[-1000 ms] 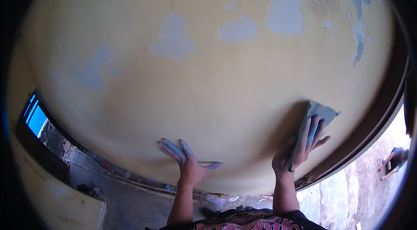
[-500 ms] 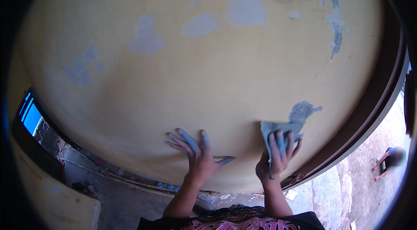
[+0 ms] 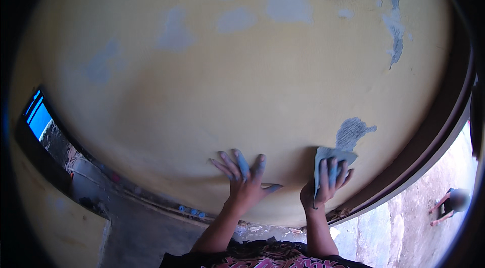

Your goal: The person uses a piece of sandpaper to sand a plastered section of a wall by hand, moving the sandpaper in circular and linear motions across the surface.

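A yellowish painted wall (image 3: 242,91) fills most of the view, with pale and grey patches on it. My left hand (image 3: 242,179) rests on it low in the middle, fingers spread, bluish smears on the fingertips. Over to the right, my right hand (image 3: 328,182) grips a grey flat spreader-like sheet (image 3: 339,154), its fingers bent over the face and pressed toward the wall. Just above the sheet is a rough grey patch (image 3: 352,131) of what looks like wet filler.
A dark brown curved border (image 3: 439,136) runs along the right. At left sit a blue barred opening (image 3: 38,116) and a wall ledge (image 3: 65,217). Grey floor (image 3: 141,237) lies below, with small debris. A person (image 3: 449,205) is on the pale ground at far right.
My left hand has slid rightward along the wall. My right hand and sheet have moved down and a little left, exposing the rough grey patch where the sheet was.
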Motion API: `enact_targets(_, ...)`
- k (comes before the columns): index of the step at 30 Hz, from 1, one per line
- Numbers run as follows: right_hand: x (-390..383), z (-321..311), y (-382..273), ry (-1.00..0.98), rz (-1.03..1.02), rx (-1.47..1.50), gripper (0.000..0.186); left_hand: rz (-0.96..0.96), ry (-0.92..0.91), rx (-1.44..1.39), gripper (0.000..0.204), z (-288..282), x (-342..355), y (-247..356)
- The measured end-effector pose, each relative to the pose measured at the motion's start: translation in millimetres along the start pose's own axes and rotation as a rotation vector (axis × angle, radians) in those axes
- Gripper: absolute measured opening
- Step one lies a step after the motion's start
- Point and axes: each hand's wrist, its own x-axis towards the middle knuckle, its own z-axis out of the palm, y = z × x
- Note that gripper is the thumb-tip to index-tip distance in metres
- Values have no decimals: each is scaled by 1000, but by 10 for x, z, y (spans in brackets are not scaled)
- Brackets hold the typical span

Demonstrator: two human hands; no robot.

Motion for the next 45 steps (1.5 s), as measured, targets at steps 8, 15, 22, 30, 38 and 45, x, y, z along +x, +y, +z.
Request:
enact_targets(8,203,-22,-141,-63,123,125,31,-58,23,-40,96,113,-102,-60)
enact_targets(15,457,98,-417,-92,98,83,39,-155,-148,-52,75,46,-159,-81)
enact_targets(22,-247,388,-332,-110,-62,-21,48,-46,-66,-12,73,238,-209,-100)
enact_targets(30,219,309,-476,-121,7,-61,54,-29,-37,33,60,152,-271,-157)
enact_targets(38,510,253,-548,-190,93,30,61,36,-15,79,71,84,-192,-386)
enact_targets(45,28,670,-1007,-230,34,-78,65,-119,97,6,85,-288,30,-1013)
